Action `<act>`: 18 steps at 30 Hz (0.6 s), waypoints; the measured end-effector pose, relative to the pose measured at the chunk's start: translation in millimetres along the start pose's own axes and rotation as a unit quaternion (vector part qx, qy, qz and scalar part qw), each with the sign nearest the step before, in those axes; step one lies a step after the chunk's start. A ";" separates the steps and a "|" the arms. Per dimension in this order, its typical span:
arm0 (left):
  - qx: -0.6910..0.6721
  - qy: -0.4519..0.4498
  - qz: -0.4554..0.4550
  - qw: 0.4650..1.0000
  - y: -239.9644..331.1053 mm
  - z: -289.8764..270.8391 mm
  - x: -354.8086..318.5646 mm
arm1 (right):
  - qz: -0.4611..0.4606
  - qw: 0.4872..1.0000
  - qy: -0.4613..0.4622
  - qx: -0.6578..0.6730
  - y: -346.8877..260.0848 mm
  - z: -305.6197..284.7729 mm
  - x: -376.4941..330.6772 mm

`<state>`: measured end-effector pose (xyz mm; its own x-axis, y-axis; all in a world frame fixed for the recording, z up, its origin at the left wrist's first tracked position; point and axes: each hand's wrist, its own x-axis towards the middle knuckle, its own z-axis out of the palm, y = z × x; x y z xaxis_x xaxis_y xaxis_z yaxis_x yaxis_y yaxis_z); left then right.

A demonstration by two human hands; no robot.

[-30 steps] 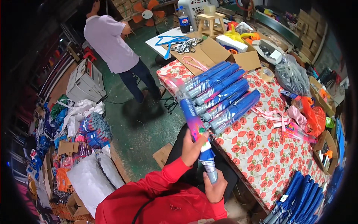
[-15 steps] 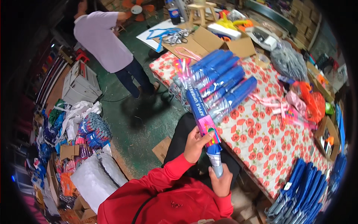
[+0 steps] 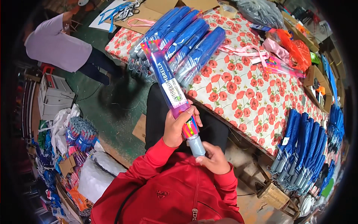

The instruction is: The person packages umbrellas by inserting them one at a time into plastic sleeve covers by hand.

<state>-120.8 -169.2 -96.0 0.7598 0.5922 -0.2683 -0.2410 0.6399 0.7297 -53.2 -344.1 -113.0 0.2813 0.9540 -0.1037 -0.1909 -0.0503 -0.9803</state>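
Note:
A folded blue umbrella with a grey handle (image 3: 196, 146) lies slantwise over my lap inside a printed plastic sleeve (image 3: 164, 76). Only the handle sticks out of the sleeve's near end. Wrapped around the sleeve's pink lower part is my left hand (image 3: 179, 125), closed. My right hand (image 3: 215, 158) grips the tip of the grey handle with thumb and fingers. Just beyond the held umbrella, several sleeved blue umbrellas (image 3: 201, 52) lie side by side on the table with the poppy-patterned cover (image 3: 238, 108).
Bare blue umbrellas (image 3: 298, 145) stand bundled at the table's right edge, by a wooden stool (image 3: 274, 196). Pink straps (image 3: 246, 52), a red bag (image 3: 292, 48) and a cardboard box (image 3: 317, 91) lie on the right. Another person (image 3: 59, 44) stands far left. White sacks (image 3: 95, 175) sit left.
The umbrella has slid deeper into its sleeve; the blue and silver cloth that showed below the sleeve is now covered. My view has shifted, and the sleeve's printed face has turned.

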 end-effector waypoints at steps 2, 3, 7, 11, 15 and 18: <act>0.011 0.035 0.007 0.999 -17.2 9.5 -11.5 | 0.030 0.998 0.063 -0.003 8.3 -2.7 3.0; 0.017 0.052 0.011 0.998 -25.0 14.1 -16.2 | 0.044 0.995 0.095 -0.006 12.7 -4.3 4.8; 0.123 0.050 0.013 0.991 -21.9 14.5 -11.0 | 0.076 0.988 0.131 0.020 23.3 3.7 8.9; 0.336 0.004 0.025 0.941 -4.9 -5.8 12.0 | 0.078 0.987 0.143 -0.016 25.1 16.1 12.6; 0.603 0.036 0.203 0.771 41.3 -1.6 66.3 | 0.030 0.979 0.124 -0.157 37.1 22.6 13.8; 0.685 0.115 0.327 0.640 79.2 -2.5 97.3 | 0.040 0.965 0.103 -0.239 48.4 20.6 0.7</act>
<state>-67.5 -59.8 -65.9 0.6192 0.6714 0.4071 0.4140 -0.7197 0.5573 -81.6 -339.7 -157.0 0.4732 0.8652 -0.1657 0.2210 -0.2987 -0.9284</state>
